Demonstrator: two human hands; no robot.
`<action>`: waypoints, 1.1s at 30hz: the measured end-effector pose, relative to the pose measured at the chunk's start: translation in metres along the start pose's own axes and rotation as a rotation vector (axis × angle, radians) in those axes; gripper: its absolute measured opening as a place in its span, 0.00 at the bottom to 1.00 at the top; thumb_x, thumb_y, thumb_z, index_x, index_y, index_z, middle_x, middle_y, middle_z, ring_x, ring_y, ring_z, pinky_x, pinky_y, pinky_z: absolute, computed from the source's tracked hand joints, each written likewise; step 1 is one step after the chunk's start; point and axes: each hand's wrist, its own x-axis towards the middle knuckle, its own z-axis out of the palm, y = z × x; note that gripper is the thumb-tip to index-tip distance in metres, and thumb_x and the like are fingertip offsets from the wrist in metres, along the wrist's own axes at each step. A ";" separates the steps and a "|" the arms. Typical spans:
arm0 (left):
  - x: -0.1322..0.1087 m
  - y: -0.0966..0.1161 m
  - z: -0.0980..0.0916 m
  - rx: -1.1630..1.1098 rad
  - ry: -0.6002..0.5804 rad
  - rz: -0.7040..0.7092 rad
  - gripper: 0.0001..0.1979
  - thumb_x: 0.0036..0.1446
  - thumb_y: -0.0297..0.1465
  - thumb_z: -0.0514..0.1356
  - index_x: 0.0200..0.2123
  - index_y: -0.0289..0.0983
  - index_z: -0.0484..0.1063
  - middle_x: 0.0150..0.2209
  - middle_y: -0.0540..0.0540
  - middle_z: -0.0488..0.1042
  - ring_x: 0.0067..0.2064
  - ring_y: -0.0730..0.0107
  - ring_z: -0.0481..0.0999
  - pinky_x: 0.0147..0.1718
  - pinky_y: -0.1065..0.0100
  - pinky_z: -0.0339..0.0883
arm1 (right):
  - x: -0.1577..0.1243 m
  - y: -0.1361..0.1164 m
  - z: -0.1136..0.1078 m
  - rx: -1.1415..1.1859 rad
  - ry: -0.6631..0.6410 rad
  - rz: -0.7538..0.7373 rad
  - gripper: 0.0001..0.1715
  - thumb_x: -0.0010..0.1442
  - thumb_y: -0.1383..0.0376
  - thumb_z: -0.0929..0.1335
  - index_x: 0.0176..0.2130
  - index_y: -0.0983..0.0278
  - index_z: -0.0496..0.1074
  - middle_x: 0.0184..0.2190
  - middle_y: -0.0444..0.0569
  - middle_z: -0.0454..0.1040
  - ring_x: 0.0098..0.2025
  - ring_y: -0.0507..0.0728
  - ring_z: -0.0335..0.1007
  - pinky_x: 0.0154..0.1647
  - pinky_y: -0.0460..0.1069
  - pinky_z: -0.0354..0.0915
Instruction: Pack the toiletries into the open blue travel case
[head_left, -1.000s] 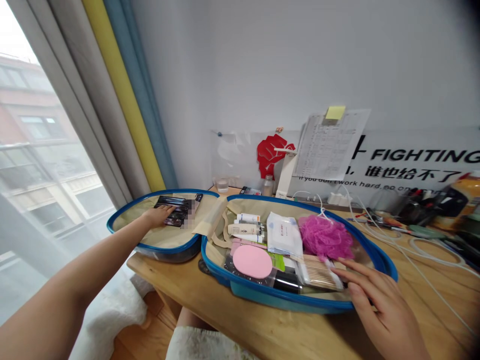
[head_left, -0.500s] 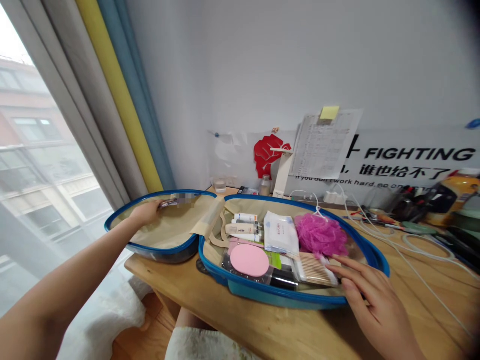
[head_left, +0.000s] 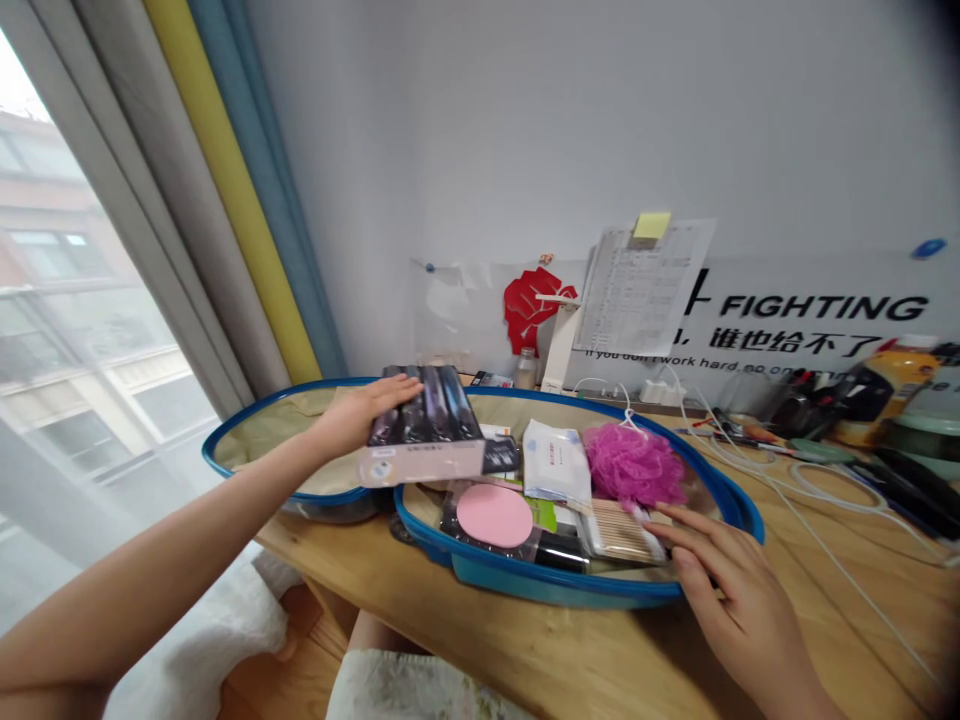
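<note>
My left hand (head_left: 358,412) grips a flat dark box with a pale pink edge (head_left: 424,425) and holds it in the air over the gap between the two halves of an open blue case. The left half (head_left: 247,432) shows only its beige lining. The right half (head_left: 570,588) holds a pink round pad (head_left: 493,514), a white packet (head_left: 553,460), a magenta bath puff (head_left: 631,464), cotton swabs (head_left: 616,528) and dark tubes. My right hand (head_left: 731,598) lies spread on the case's near right rim, fingertips at the swabs.
The case sits on a wooden desk (head_left: 540,655) whose left edge drops to the floor by a curtained window (head_left: 90,330). Cables (head_left: 825,480), bottles and clutter fill the right of the desk. A white lamp base (head_left: 559,345) and papers stand at the wall.
My left hand lifted the dark box out of the left half and carried it right, over the right half's left end. My right hand stayed on the rim.
</note>
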 end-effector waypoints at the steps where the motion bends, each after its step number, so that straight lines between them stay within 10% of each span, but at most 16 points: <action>1: 0.010 0.010 0.007 -0.022 -0.022 0.076 0.26 0.60 0.28 0.45 0.62 0.42 0.58 0.64 0.49 0.57 0.66 0.67 0.53 0.63 0.59 0.48 | 0.000 -0.001 0.000 0.000 0.008 -0.008 0.17 0.62 0.59 0.59 0.40 0.58 0.76 0.42 0.48 0.76 0.44 0.58 0.71 0.42 0.54 0.64; 7: 0.051 0.043 0.039 -0.080 -0.192 0.319 0.28 0.58 0.25 0.52 0.62 0.42 0.57 0.65 0.46 0.55 0.66 0.62 0.51 0.62 0.58 0.50 | 0.004 -0.005 -0.003 -0.005 0.044 -0.059 0.15 0.62 0.61 0.60 0.40 0.57 0.74 0.41 0.46 0.76 0.43 0.56 0.72 0.41 0.52 0.64; 23: 0.064 0.043 0.046 0.091 -0.482 0.278 0.37 0.49 0.22 0.56 0.63 0.43 0.55 0.64 0.44 0.55 0.65 0.56 0.55 0.61 0.57 0.51 | 0.000 -0.001 -0.002 0.001 0.000 -0.006 0.17 0.62 0.59 0.59 0.41 0.56 0.75 0.42 0.46 0.76 0.43 0.56 0.71 0.42 0.53 0.64; 28: 0.026 0.038 0.016 0.006 -0.245 0.078 0.25 0.62 0.30 0.46 0.63 0.44 0.56 0.65 0.47 0.54 0.66 0.62 0.52 0.62 0.58 0.49 | 0.001 -0.001 -0.003 -0.005 -0.005 -0.017 0.17 0.62 0.59 0.59 0.40 0.57 0.75 0.42 0.47 0.76 0.43 0.57 0.71 0.42 0.53 0.64; 33: -0.065 0.006 0.006 -0.060 -0.041 -0.133 0.25 0.65 0.45 0.42 0.58 0.43 0.64 0.61 0.47 0.64 0.63 0.62 0.60 0.61 0.57 0.53 | 0.003 -0.003 -0.003 -0.046 0.013 -0.049 0.18 0.62 0.60 0.58 0.42 0.57 0.75 0.42 0.47 0.76 0.43 0.57 0.71 0.44 0.53 0.64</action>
